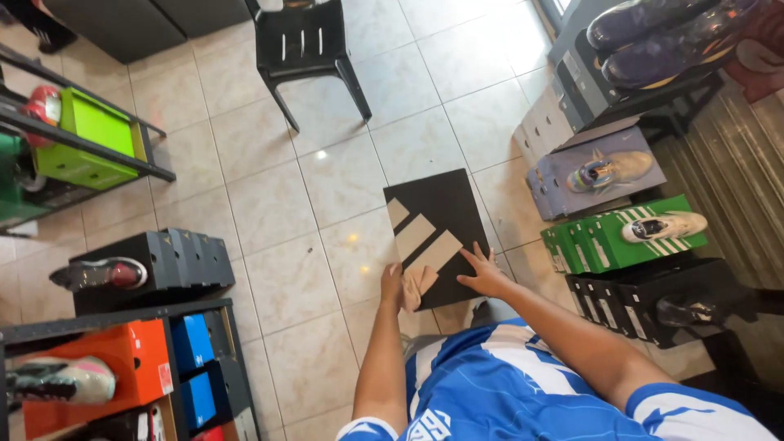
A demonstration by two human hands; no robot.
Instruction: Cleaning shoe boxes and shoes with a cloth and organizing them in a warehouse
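Note:
A black shoe box (437,216) with pale diagonal stripes on its lid lies on the tiled floor in front of me. My left hand (394,286) grips a tan cloth (418,286) pressed on the box's near edge. My right hand (483,272) rests flat on the lid's near right corner, fingers spread. Both forearms reach out from blue and white sleeves.
A black plastic chair (304,49) stands beyond the box. Stacked shoe boxes with shoes on top line the right side: grey (588,175), green (604,237), black (621,298). Metal racks with orange (122,359), blue and green (90,135) boxes stand at left.

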